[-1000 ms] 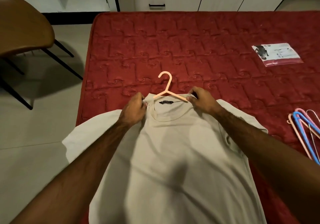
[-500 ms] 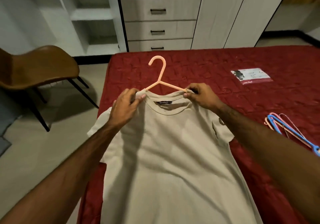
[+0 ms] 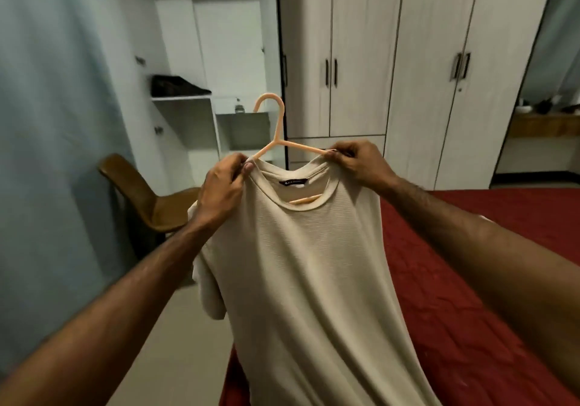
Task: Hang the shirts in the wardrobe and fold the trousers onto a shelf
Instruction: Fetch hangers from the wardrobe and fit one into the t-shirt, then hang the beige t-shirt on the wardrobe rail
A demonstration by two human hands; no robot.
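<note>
Bedroom interior, head view, ordered from foreground to background. Red bed (image 3: 470, 327) fills the lower right, its near edge under the hanging hem of a beige shirt (image 3: 314, 280). This shirt is held up clear of the bed, draped on an orange hanger (image 3: 276, 137) whose hook stands above the collar and whose lower bar shows through the neck opening. Left hand (image 3: 224, 186) pinches the left shoulder seam where it meets the hanger arm; right hand (image 3: 361, 162) pinches the right shoulder seam likewise, fingers curled on fabric. Behind the left forearm stands a brown chair (image 3: 150, 198) on the pale floor. Farther back, open white shelves (image 3: 201, 101) carry a dark folded item (image 3: 175, 87). Beyond these, the wardrobe (image 3: 392, 60) spans the far wall, its doors closed.
</note>
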